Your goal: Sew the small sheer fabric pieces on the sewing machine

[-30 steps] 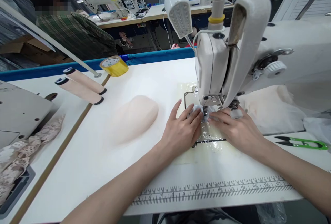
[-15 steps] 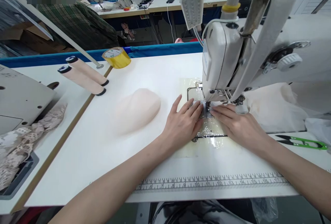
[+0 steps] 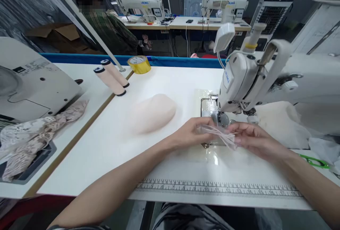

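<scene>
A thin, sheer whitish strip of fabric (image 3: 224, 135) is stretched between my two hands, just in front of the sewing machine's needle area. My left hand (image 3: 198, 131) pinches its left end, fingers closed. Its right end is in the closed fingers of my right hand (image 3: 251, 136). Right behind the strip stands the white sewing machine (image 3: 233, 81), with its metal needle plate (image 3: 208, 106) partly hidden by my hands. To the left, a pale pink molded fabric cup (image 3: 156, 111) lies on the white table.
Two pale pink thread spools (image 3: 110, 81) lie beside yellow tape (image 3: 139, 65) at the back. Lace fabric (image 3: 42, 134) hangs by another machine (image 3: 34, 81) on the left. Green thread snips (image 3: 315, 161) and pale fabric (image 3: 278, 120) are at right. A person (image 3: 106, 28) sits beyond the table.
My hands have left their flat position beside the needle and come toward me, now holding the sheer strip up. The head view has tilted up, showing more of the room behind.
</scene>
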### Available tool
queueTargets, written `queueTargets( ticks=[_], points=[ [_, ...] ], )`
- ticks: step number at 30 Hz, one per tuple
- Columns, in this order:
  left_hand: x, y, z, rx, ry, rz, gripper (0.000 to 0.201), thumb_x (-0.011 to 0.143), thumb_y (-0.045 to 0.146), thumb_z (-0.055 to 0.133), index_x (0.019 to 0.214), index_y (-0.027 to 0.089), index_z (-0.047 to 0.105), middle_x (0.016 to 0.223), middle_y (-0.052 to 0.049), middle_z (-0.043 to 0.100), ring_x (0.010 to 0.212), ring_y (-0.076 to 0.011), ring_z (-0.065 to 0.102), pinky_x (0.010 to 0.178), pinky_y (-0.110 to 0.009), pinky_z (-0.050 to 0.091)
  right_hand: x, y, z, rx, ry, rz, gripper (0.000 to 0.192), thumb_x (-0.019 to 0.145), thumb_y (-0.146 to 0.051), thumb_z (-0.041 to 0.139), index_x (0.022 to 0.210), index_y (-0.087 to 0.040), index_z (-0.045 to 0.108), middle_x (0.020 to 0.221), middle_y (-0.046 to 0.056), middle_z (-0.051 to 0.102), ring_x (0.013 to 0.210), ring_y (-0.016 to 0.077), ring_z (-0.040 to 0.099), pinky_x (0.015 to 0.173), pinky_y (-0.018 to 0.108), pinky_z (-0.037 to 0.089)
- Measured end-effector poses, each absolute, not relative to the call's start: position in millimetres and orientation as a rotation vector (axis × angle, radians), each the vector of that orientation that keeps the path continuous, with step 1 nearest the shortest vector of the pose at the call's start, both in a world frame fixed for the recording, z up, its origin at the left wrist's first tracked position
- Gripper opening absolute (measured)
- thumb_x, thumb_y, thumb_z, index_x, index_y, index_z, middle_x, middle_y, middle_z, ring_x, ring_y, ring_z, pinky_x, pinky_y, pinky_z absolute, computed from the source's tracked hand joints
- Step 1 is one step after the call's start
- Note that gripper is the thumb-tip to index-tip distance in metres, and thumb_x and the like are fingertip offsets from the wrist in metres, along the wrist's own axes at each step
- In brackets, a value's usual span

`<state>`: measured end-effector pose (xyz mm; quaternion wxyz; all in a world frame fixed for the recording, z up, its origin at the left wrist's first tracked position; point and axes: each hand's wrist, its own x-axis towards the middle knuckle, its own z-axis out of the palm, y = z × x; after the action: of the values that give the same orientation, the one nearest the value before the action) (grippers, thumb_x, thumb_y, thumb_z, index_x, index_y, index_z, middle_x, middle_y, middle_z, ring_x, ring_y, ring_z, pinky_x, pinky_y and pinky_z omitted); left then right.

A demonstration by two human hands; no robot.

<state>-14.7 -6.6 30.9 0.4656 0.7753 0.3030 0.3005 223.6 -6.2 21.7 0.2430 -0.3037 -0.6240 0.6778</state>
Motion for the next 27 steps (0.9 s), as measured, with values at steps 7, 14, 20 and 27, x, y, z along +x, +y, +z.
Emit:
queueTargets(
  ticks=[7,14,20,27],
  points=[
    [-28,-21,74,1.895,0.875,0.693,0.013,0.084,0.027,0.058,0.079,0.018,0.051,0.062,0.004,0.056,0.051,-0.0075,0.052,0.048,-0.020,0.042,201,-14,33,-0.901,-1.934,1.585,0.026,0.079,-0.043,0.067,0.087,-0.018,0.069,0.090,0.003,0.066,0.085,0.0183,0.060,0.076,0.032,0.048],
    [-59,-62,117,2.020,0.576,0.291,0.016,0.080,0.036,0.066,0.077,0.020,0.069,0.061,0.001,0.063,0.056,-0.0102,0.057,0.054,-0.020,0.045,187,-31,48,-0.887,-2.137,1.373,0.027,0.090,-0.038,0.053,0.094,-0.021,0.073,0.074,0.003,0.069,0.069,0.0166,0.062,0.067,0.030,0.050],
    [-79,-65,77,1.743,0.847,0.646,0.066,0.063,0.031,0.082,0.123,0.028,0.056,0.131,-0.004,0.055,0.124,-0.0235,0.047,0.104,-0.037,0.037,154,-40,61,-0.488,-2.094,1.610,0.031,0.095,-0.033,0.046,0.099,-0.021,0.074,0.092,0.007,0.073,0.085,0.0199,0.066,0.080,0.034,0.051],
    [-131,-81,45,1.198,0.776,0.737,0.017,0.080,0.032,0.069,0.080,0.016,0.064,0.085,-0.004,0.070,0.085,-0.0160,0.066,0.085,-0.030,0.050,116,-32,66,-0.721,-2.046,1.492,0.019,0.087,-0.031,0.060,0.099,-0.027,0.074,0.080,0.003,0.071,0.057,0.0105,0.056,0.053,0.023,0.046]
  ],
)
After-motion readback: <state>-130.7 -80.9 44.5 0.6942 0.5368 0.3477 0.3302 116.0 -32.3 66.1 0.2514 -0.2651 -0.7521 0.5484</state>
